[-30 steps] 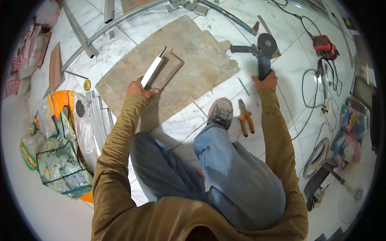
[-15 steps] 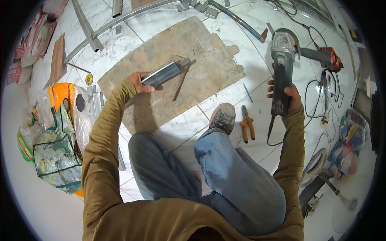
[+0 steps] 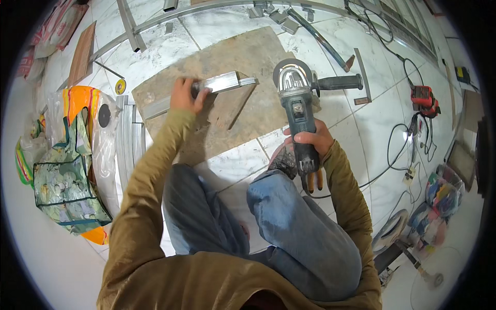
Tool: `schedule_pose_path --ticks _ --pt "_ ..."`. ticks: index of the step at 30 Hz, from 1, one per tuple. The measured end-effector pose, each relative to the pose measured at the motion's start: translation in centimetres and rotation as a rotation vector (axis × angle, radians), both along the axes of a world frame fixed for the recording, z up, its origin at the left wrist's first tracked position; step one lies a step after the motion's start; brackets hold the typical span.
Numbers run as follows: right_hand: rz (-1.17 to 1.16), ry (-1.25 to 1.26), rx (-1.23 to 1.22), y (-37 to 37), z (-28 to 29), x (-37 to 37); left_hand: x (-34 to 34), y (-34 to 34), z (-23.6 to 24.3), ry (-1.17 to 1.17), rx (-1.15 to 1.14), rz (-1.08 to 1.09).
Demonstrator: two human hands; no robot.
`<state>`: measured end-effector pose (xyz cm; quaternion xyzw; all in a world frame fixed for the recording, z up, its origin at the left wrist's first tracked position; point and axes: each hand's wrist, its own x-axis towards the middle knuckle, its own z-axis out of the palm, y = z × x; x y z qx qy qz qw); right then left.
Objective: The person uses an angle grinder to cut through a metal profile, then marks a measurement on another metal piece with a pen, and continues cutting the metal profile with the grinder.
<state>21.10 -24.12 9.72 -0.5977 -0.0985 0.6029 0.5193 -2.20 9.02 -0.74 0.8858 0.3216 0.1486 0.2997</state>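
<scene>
Nearest us, at frame centre, our right hand (image 3: 310,139) grips the angle grinder (image 3: 295,111) by its body, disc end pointing up-frame, while farther off, upper left, our left hand (image 3: 184,95) clasps the metal tube (image 3: 227,82), whose long axis runs rightward toward the disc over the stone slab (image 3: 232,51).

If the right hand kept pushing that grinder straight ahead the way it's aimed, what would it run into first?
Probably the worn board on the tiled floor. The right hand aims the angle grinder up the picture, just right of the metal tube's end. Its height is unclear.
</scene>
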Motion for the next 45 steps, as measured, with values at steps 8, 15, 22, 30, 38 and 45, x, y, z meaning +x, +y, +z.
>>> schedule_pose_path --ticks 8,15,22,30,38,45 --pt "-0.119 -0.728 0.279 2.7 1.8 -1.4 -1.0 -12.2 -2.3 -0.023 -0.073 0.225" --pt "0.136 -0.117 -0.019 1.9 -2.4 0.9 5.7 -14.1 1.6 -0.297 -0.001 0.219" --pt "0.146 0.087 0.002 0.5 -2.0 -2.0 6.8 -12.7 7.8 -0.451 -0.254 -0.357" --pt "0.259 -0.03 -0.002 0.3 -3.1 -3.6 4.3 -14.5 7.2 -0.382 -0.238 -0.241" --pt "0.146 -0.363 -0.045 1.1 -3.4 -1.8 4.2 -7.1 5.7 -0.124 0.12 -0.031" --pt "0.121 -0.482 -0.054 3.7 -3.2 -0.4 1.2 3.1 -1.6 0.171 -0.016 -0.167"
